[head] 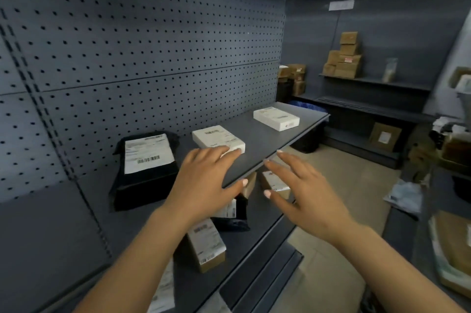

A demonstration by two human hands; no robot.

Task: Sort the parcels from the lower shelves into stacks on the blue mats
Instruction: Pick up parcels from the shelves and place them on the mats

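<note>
A small white box with a printed label lies flat on the grey shelf. A second white box lies farther right, and a black bag with a barcode label lies to the left. Both hands are spread and hold nothing: the left hand has its fingertips at the near box's front edge, and the right hand hovers by the shelf's edge.

Your left forearm and right forearm reach forward from the bottom edge, both bare. Left hand: palm down, fingers straight and spread, thumb out to the right. Right hand: just beside it, palm down, fingers splayed. Neither hand grips anything.
</note>
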